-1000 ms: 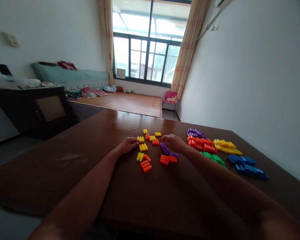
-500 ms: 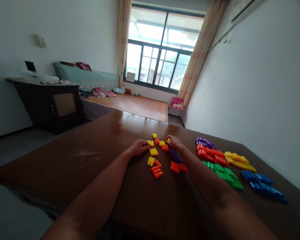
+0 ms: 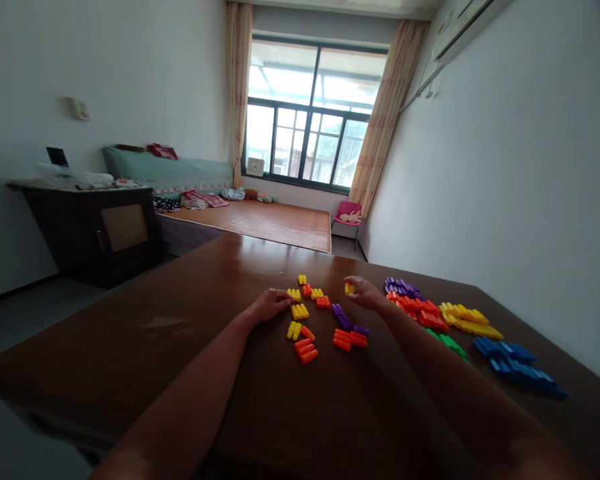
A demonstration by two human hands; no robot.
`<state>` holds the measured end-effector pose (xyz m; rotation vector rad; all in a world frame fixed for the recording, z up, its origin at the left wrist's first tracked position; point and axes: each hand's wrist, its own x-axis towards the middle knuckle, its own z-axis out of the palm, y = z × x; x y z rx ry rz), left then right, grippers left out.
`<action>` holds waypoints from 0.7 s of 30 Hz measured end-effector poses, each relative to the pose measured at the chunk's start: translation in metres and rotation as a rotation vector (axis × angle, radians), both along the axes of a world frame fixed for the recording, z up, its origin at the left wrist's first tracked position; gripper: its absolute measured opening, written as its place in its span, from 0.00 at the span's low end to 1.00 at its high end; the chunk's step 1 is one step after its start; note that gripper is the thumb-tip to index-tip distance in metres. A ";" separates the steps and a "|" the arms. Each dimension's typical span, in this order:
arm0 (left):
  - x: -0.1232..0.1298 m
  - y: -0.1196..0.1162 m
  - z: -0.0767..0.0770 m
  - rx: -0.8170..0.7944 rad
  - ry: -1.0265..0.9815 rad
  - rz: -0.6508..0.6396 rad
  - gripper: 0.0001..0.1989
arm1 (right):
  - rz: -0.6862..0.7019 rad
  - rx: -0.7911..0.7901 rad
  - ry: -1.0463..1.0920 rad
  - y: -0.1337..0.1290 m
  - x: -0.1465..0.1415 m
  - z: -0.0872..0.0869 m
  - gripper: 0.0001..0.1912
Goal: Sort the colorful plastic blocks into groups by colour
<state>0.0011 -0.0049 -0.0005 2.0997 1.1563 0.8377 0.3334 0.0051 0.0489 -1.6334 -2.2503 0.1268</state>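
On the brown table (image 3: 190,373), several small ribbed blocks, yellow (image 3: 300,311), orange (image 3: 306,351) and purple (image 3: 341,317), lie in a loose ring of short rows. At its left edge is my left hand (image 3: 271,304), its fingers closed with the tips at a yellow block (image 3: 294,294); whether it grips the block is unclear. Right of the ring, my right hand (image 3: 364,292) pinches a yellow piece (image 3: 349,289) between thumb and fingers.
Sorted piles of purple (image 3: 403,288), red (image 3: 417,309), yellow (image 3: 471,320), green (image 3: 449,344) and blue blocks (image 3: 520,367) lie on the right side, partly behind my right forearm. Beyond the table stand a bed (image 3: 260,223), a dark cabinet (image 3: 87,233) and a pink chair (image 3: 347,213).
My right hand has moved right, away from the top of the ring, with the yellow piece in its fingers. My left hand stays beside the ring. The camera view has shifted slightly.
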 end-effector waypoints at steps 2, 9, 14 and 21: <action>-0.001 0.002 -0.002 -0.010 -0.017 -0.003 0.24 | 0.010 0.043 0.024 -0.010 0.019 0.004 0.24; -0.003 0.002 -0.002 -0.049 -0.025 0.031 0.26 | -0.138 0.130 0.116 -0.040 0.123 0.018 0.25; -0.002 -0.002 0.005 -0.057 -0.015 0.049 0.27 | -0.439 0.045 0.299 -0.057 0.222 0.025 0.24; -0.002 0.002 0.015 -0.051 0.098 0.043 0.28 | -0.832 0.111 0.231 -0.096 0.346 0.023 0.22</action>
